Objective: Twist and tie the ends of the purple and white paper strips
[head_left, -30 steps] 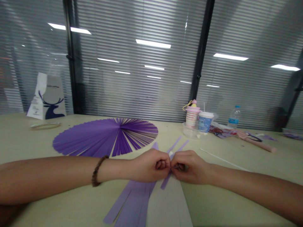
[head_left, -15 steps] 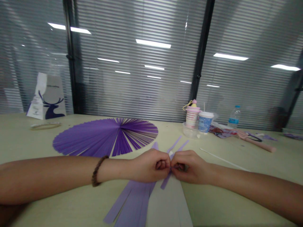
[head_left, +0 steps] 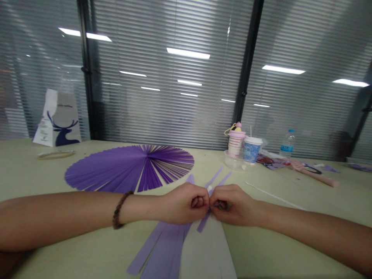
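Observation:
Over a bundle of lilac strips (head_left: 167, 248) and white strips (head_left: 203, 252), my left hand (head_left: 188, 203) and my right hand (head_left: 232, 205) meet with their fingertips together. Both hands are closed in a pinch. Between the fingertips a small bit of lilac material shows, too small to tell which hand grips it. A narrow lilac strip (head_left: 204, 224) slants out below the fingertips. Thin lilac ends stick up behind the hands, beside a small white piece (head_left: 209, 188). Part of the bundle is hidden under my left hand.
A round purple pleated fan (head_left: 110, 168) lies behind my left forearm. Further right stand a pink-lidded cup (head_left: 236, 143), a blue cup (head_left: 252, 150) and a bottle (head_left: 287, 145). A white stick (head_left: 276, 196) lies behind my right forearm. At the back left is a paper bag (head_left: 65, 120).

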Available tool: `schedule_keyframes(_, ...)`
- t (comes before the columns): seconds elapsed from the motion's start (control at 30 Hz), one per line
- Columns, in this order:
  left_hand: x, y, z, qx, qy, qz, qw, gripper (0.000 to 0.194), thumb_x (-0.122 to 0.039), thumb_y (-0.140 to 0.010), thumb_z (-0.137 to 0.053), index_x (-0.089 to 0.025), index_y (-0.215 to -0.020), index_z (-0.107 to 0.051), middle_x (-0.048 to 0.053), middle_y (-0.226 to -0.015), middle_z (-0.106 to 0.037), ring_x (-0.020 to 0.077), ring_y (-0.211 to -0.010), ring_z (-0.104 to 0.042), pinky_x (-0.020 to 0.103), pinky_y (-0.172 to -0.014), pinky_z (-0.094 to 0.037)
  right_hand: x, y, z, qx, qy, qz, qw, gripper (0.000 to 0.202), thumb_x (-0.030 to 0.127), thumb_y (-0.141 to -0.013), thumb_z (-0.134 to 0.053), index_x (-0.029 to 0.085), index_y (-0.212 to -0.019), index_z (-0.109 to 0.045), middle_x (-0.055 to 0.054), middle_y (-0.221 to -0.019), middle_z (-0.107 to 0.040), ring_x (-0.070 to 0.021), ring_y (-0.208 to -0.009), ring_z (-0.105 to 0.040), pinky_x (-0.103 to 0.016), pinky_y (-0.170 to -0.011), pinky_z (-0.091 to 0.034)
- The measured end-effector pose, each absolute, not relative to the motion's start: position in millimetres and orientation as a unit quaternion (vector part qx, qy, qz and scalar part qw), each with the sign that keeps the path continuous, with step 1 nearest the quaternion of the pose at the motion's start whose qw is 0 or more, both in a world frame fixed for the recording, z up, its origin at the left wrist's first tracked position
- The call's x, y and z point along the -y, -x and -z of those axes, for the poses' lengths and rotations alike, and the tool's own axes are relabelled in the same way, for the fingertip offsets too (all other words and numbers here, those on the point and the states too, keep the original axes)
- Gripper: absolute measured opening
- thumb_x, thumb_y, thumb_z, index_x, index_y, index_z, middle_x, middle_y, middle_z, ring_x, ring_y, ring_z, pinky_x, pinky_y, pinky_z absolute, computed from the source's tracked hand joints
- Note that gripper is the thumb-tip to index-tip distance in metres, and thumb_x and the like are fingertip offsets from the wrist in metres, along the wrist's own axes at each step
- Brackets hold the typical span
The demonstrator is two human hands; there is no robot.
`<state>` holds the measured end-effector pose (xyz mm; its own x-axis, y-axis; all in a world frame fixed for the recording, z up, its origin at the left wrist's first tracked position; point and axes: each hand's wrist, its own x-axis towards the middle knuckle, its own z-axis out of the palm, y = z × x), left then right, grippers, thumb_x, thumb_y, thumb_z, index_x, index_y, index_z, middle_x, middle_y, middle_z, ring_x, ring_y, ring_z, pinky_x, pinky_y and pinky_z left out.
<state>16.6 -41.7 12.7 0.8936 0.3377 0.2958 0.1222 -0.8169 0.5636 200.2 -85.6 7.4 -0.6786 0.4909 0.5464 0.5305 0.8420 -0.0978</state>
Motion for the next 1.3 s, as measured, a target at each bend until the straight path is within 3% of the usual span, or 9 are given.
schedule_keyframes(1.3,41.9,-15.9,-13.1,-0.128,-0.947,-0.196,0.22,0.006,-0.007,-0.066,-0.046,-0.012,-0.066,-0.049,-0.007,-0.05,-0.037,0.0024,-0.045,-0.032,0.012,-0.04,-0.024,84.1,-201.3,-5.8,0.914,0.281,0.019,0.291,0.004,0.012,-0.07,-0.048,0.016,-0.071,-0.05,0.001,-0.06,-0.049,-0.0072,-0.054,-0.043,-0.017,-0.05,-0.033)
